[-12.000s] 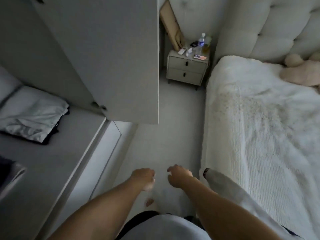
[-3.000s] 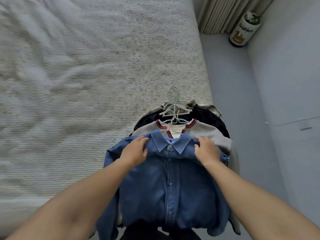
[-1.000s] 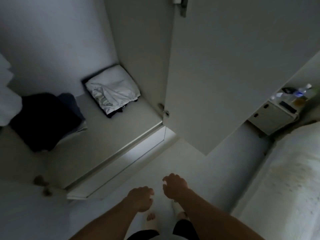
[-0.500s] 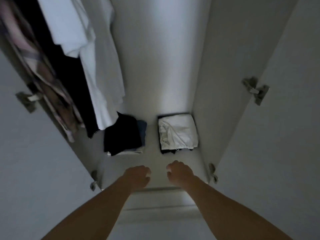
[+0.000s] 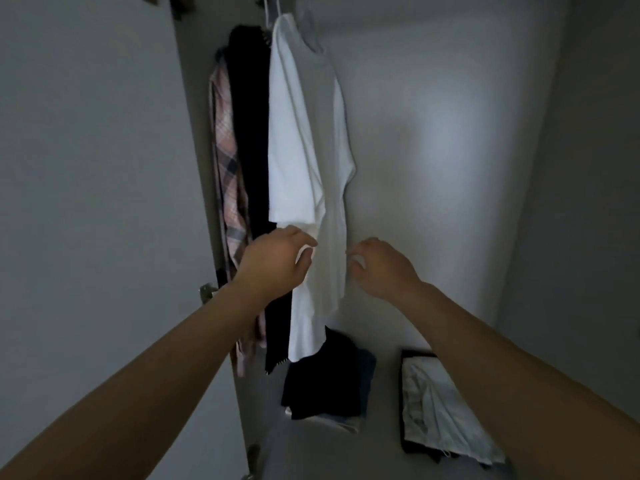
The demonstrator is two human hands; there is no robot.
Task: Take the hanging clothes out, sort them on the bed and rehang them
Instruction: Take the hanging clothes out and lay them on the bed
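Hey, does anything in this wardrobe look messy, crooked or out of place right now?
Nothing is damaged or spilled. The hanging clothes are bunched at the left end of the wardrobe, leaving the rest bare. On the floor, the white folded garment lies rumpled on its dark pile, less tidy than the dark stack beside it.

The wardrobe floor (image 5: pixel 377 448) is a plain pale panel with two folded piles on it. Left one is a dark stack (image 5: pixel 322 386), black on top. Off to the right there's a crumpled white garment (image 5: pixel 446 414) lying over something black.
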